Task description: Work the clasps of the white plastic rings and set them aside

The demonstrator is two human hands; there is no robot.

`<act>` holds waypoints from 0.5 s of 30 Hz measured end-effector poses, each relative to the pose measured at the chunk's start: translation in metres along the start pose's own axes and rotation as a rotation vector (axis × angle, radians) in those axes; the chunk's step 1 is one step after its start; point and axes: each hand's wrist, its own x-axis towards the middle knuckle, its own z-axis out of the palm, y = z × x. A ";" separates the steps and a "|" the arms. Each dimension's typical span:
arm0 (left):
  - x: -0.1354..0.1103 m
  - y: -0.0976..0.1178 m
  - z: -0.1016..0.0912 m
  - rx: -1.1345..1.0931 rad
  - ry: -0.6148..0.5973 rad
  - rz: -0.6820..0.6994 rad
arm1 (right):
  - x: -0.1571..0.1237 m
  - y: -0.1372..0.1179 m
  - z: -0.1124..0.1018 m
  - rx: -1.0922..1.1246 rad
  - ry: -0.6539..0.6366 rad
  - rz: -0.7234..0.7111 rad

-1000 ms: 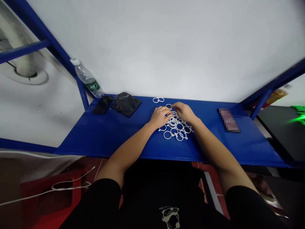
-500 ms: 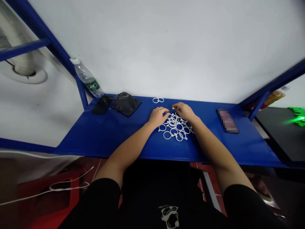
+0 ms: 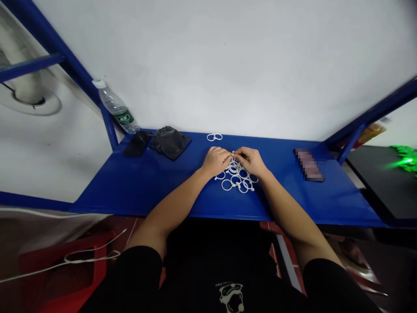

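Note:
A heap of white plastic rings [image 3: 236,179] lies in the middle of the blue shelf [image 3: 153,182]. My left hand [image 3: 215,160] and my right hand [image 3: 251,160] rest over the far side of the heap, fingertips meeting and pinched together on a white ring between them. Two joined white rings [image 3: 214,137] lie apart at the back of the shelf, close to the wall.
A plastic water bottle [image 3: 116,107] leans in the back left corner against the blue frame post. A black phone [image 3: 137,143] and a crumpled black bag [image 3: 170,141] lie beside it. Another phone [image 3: 308,164] lies to the right. A red stool [image 3: 58,269] with a white cable is below left.
My hands were apart over the heap; now their fingertips have come together on a ring at the heap's far edge.

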 end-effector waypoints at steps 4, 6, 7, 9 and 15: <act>0.002 0.001 -0.004 -0.014 -0.046 -0.024 | 0.004 -0.005 -0.006 0.021 -0.052 0.027; 0.003 -0.001 -0.007 -0.036 -0.093 -0.042 | 0.007 -0.007 -0.014 -0.012 -0.126 0.058; 0.003 -0.002 -0.008 -0.049 -0.108 -0.054 | 0.009 -0.007 -0.019 -0.036 -0.173 0.077; 0.005 -0.006 -0.008 -0.076 -0.106 -0.106 | 0.015 -0.004 -0.030 -0.059 -0.249 0.112; 0.007 -0.021 0.005 -0.083 -0.086 -0.342 | 0.069 0.014 -0.019 -0.225 -0.222 0.122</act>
